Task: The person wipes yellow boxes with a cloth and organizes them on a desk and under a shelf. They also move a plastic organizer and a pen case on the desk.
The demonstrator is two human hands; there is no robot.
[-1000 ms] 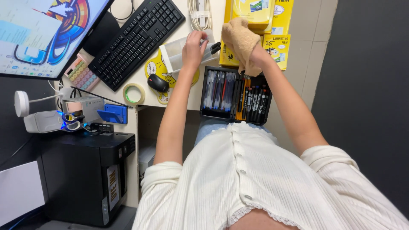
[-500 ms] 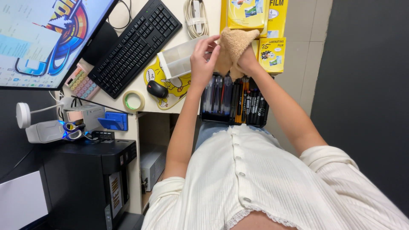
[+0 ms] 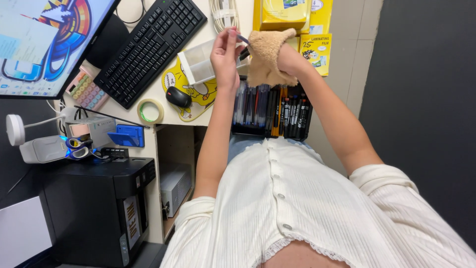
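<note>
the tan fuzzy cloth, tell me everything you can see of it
The cloth is tan and fluffy, like terry or fleece, soft and crumpled. It is draped over the right hand, hiding most of it, with a loose edge hanging down toward the tray of pens. It is raised above the desk, not lying on it. Its upper left edge meets a pen pinched in the left hand, beside a clear plastic box.

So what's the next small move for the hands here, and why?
Probably draw the pen on through the tan fuzzy cloth. The left hand pinches the pen by one end, and its other end sits in the cloth that covers the right hand. Both are raised above the black tray of pens, so setting it down there likely follows.
</note>
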